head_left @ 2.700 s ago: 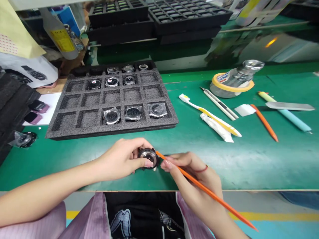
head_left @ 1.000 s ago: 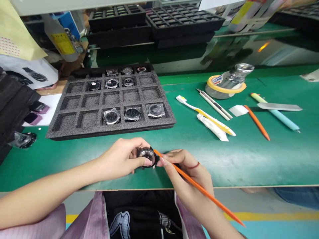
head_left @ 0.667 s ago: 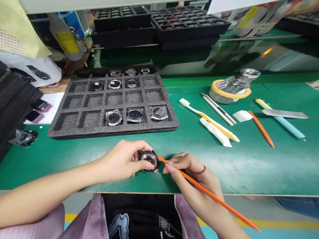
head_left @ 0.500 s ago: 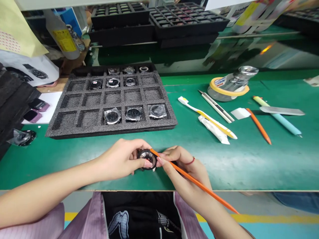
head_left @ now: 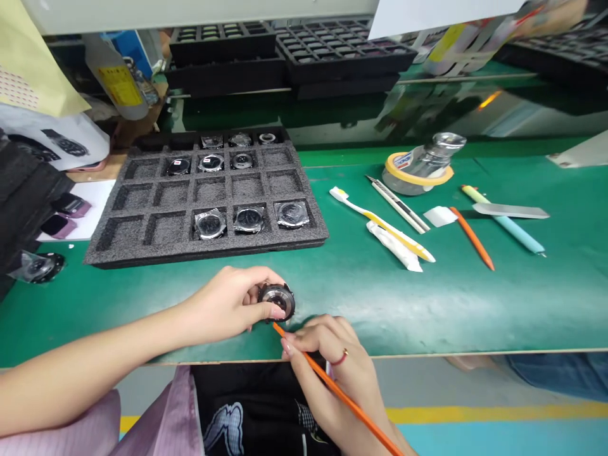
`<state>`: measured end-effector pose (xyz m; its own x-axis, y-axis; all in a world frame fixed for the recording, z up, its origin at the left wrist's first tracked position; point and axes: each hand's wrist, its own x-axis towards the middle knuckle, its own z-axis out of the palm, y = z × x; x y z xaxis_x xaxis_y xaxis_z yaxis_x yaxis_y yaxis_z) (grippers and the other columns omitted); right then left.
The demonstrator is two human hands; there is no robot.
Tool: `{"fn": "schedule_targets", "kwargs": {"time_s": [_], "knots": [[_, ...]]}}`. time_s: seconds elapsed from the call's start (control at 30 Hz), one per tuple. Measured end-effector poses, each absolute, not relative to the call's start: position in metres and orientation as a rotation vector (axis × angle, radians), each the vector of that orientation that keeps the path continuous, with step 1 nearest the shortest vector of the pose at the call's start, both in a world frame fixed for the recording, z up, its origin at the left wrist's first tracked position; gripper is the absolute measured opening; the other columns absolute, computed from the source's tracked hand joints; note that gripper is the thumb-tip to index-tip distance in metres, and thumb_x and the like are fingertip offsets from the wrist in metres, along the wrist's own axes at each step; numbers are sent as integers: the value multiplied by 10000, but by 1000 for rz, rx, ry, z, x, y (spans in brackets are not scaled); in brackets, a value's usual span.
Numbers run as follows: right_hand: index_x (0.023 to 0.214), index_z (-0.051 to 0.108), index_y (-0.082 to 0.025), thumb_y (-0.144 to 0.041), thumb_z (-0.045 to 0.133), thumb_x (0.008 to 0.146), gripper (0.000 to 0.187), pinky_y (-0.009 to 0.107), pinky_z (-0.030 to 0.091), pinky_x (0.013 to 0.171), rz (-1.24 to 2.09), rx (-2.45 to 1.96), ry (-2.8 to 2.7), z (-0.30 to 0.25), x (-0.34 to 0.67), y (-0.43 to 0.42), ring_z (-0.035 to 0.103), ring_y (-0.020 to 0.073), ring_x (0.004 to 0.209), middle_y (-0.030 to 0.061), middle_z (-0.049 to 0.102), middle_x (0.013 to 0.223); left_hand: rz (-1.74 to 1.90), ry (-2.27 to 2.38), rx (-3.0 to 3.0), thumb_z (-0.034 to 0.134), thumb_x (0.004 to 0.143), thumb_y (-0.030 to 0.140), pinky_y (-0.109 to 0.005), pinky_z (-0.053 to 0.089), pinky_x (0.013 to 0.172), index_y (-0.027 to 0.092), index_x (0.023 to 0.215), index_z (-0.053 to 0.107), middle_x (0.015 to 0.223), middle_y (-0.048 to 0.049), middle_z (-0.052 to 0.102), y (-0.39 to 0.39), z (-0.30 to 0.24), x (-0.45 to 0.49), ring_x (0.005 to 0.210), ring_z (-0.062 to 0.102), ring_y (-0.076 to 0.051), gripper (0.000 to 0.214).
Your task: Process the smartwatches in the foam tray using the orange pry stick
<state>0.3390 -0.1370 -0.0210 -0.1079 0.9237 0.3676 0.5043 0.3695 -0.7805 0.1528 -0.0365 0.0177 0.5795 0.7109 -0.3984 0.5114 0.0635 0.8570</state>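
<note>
Watch case (head_left: 277, 301) pinched by left hand (head_left: 223, 305); right hand (head_left: 323, 347) grips orange pry stick (head_left: 335, 392), tip just below case.

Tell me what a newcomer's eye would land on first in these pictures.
The left hand grips a round black watch case near the front of the green bench mat. The right hand holds an orange plastic pick, its tip just below the case. Behind them lies a grey foam tray holding wrapped watch parts.

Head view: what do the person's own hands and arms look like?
Both forearms are bare and neither hand is gloved. The right hand has a thin red-and-gold ring on one finger; the left hand shows none. The nails are long and pale. A lilac smock lies open below.
</note>
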Motion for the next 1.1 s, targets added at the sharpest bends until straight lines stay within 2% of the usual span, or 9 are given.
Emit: {"fn": "schedule_targets", "kwargs": {"time_s": [0.13,0.27,0.37,0.43,0.53,0.67,0.77,0.93,1.1], "knots": [[808,612,-230,-164,625,927,137,287,541,633,824,-1206,-1577,-17,349,-133,667,141,656,-12,703,696,295,1036,1572,711,849,327,-221,454,531,211,1122,622,794,20,724,-40,14,153,581,603,-119,310],[901,700,-223,-264,700,916,44,249,605,559,908,-1228,-1211,-13,361,-121,728,154,630,27,760,740,390,970,1790,669,899,311,-255,487,692,214,1048,638,965,-5,730,-40,17,151,791,639,-144,181],[887,695,-229,-222,693,919,33,248,631,587,900,-1128,-1241,-13,359,-113,745,153,649,31,773,770,460,889,1929,621,940,270,-292,486,866,219,1099,651,1065,-21,706,-36,20,149,961,641,-164,169],[892,675,-234,-159,667,923,82,261,643,639,859,-1087,-1324,-15,353,-111,760,165,713,33,774,787,477,883,1916,631,935,248,-306,485,915,227,1171,647,1114,-31,702,-33,20,147,1011,645,-174,237],[904,645,-237,-115,666,898,124,275,639,664,714,-1142,-1426,-19,345,-113,766,177,745,35,771,811,459,939,1825,682,899,234,-308,503,902,220,1203,647,1111,-31,723,-30,18,147,988,671,-179,306],[872,575,-247,-79,665,869,191,262,613,653,542,-1234,-1593,-23,342,-115,749,157,710,16,757,811,397,960,1804,688,894,224,-293,493,904,207,1084,690,1066,-9,748,-28,19,147,989,682,-174,190],[877,563,-253,-46,639,870,221,260,591,636,469,-1226,-1664,-23,343,-116,731,144,682,9,746,813,329,951,1813,674,910,233,-274,491,858,208,1094,680,1052,3,756,-26,22,148,958,689,-164,185],[877,587,-246,-67,637,890,186,267,598,648,585,-1228,-1621,-19,347,-109,743,163,737,20,752,837,291,920,1876,663,924,237,-236,472,764,205,1069,686,974,18,756,-21,24,148,844,676,-140,150],[866,606,-236,-121,651,910,132,247,601,658,757,-1174,-1574,-15,348,-91,735,145,757,23,761,876,286,921,1883,671,923,230,-220,459,747,193,1066,685,935,18,751,-19,24,150,815,664,-129,148]]}}
